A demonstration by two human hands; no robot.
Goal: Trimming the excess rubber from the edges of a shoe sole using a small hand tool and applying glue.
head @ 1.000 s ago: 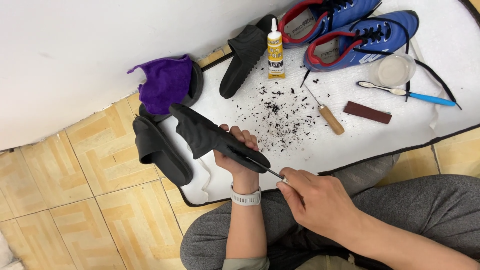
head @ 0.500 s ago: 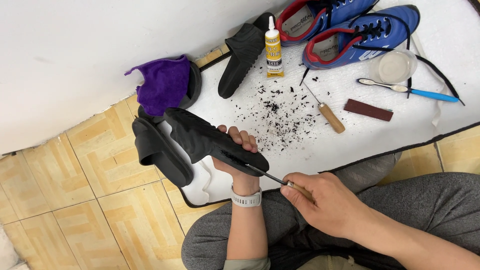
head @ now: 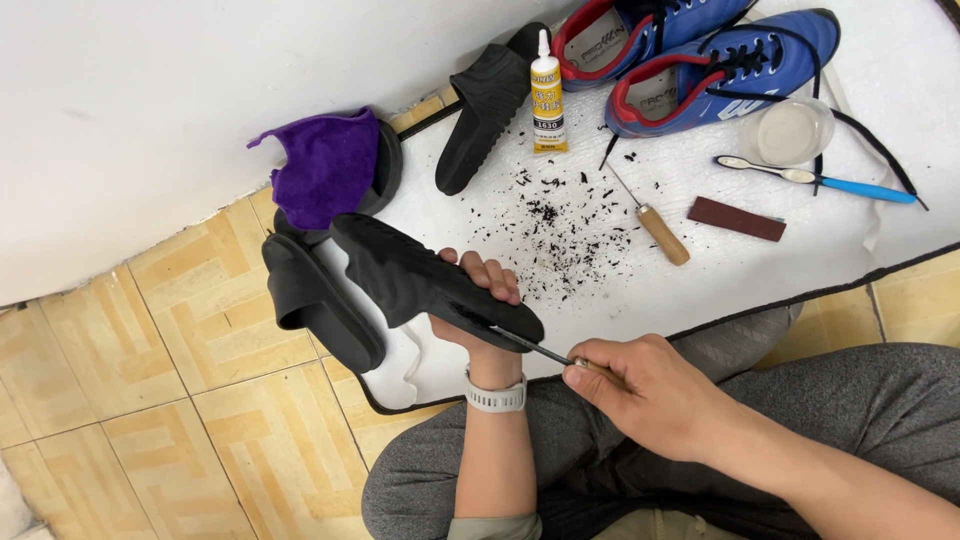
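My left hand grips a black shoe sole from underneath, holding it over a white mat. A white watch sits on that wrist. My right hand is closed on a thin metal tool whose tip touches the near edge of the sole. Black scrapings lie scattered on the mat beyond the sole. I sit on the floor in grey trousers.
A black slide sandal lies left of the sole, another farther back. Also on the mat: glue bottle, wooden-handled awl, brown block, toothbrush, clear cup, two blue shoes. Purple cloth by the wall.
The sole has shifted slightly in my left hand. My right hand has drawn the tool back a little toward me along the sole's edge.
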